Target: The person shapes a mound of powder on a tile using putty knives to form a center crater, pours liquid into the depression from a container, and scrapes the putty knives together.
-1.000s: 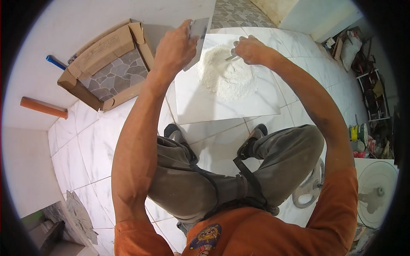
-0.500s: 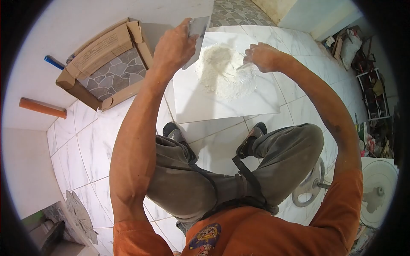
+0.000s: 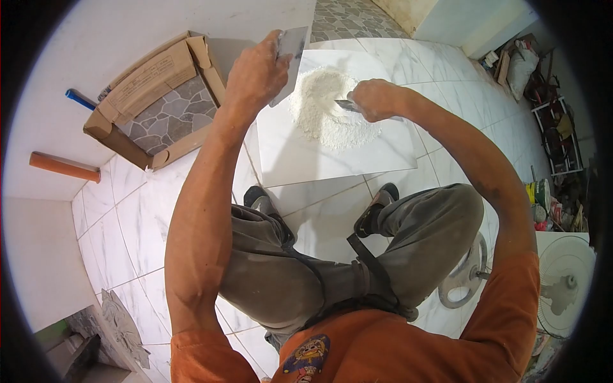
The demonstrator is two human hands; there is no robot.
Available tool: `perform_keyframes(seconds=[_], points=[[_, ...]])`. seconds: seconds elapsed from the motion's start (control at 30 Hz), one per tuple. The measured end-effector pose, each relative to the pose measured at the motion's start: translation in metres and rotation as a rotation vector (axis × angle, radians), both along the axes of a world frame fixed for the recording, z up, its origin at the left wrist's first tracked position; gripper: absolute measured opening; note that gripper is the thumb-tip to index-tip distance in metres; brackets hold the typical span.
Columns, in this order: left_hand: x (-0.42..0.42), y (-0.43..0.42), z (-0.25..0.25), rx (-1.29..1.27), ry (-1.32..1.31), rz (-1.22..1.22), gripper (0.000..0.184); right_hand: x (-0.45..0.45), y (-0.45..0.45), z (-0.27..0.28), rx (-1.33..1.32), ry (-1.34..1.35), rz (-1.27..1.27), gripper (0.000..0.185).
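My left hand (image 3: 258, 73) is closed round the handle of a flat rectangular plastering trowel (image 3: 292, 60), its metal blade tilted up beside the wall. A mound of white powder (image 3: 348, 133) lies spread on a white marbled slab (image 3: 338, 165) in front of my feet. Over the mound's right side, my right hand (image 3: 378, 100) grips a small trowel (image 3: 347, 105). Only part of its dark blade shows, pointing left at the powder; the handle is hidden in my fist.
An open cardboard box (image 3: 150, 70) with stone-patterned tiles leans at the left, near an orange pipe (image 3: 64, 166). On the right are a round fan (image 3: 565, 287), a metal disc-shaped base (image 3: 463, 281) and stacked clutter (image 3: 549, 127). White tiles (image 3: 121, 223) cover the floor.
My right hand has moved slightly left and down and turned, bringing the small trowel's blade into clearer view over the powder. My left hand has barely shifted with the plastering trowel.
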State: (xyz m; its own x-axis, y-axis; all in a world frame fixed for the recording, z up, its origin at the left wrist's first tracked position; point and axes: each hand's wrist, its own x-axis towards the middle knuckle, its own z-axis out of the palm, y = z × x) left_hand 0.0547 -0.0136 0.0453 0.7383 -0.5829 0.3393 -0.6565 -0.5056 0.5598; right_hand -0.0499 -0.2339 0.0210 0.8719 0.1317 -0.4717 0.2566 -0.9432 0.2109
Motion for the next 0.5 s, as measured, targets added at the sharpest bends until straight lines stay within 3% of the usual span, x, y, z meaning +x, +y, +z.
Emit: perform_keyframes(seconds=[0.23, 0.27, 0.37, 0.5], points=[[0.0, 0.003, 0.003, 0.035, 0.016, -0.023, 0.044, 0.013, -0.002, 0.012, 0.301, -0.13, -0.26, 0.033], [0.0, 0.003, 0.002, 0.029, 0.019, -0.025, 0.044, 0.016, -0.008, 0.005, 0.22, -0.222, -0.229, 0.03], [0.0, 0.002, 0.002, 0.016, 0.014, -0.026, 0.045, 0.025, -0.022, 0.0, 0.081, -0.118, -0.237, 0.027], [0.0, 0.001, 0.002, 0.027, 0.017, -0.038, 0.045, 0.018, -0.015, -0.008, 0.075, -0.129, -0.155, 0.024]])
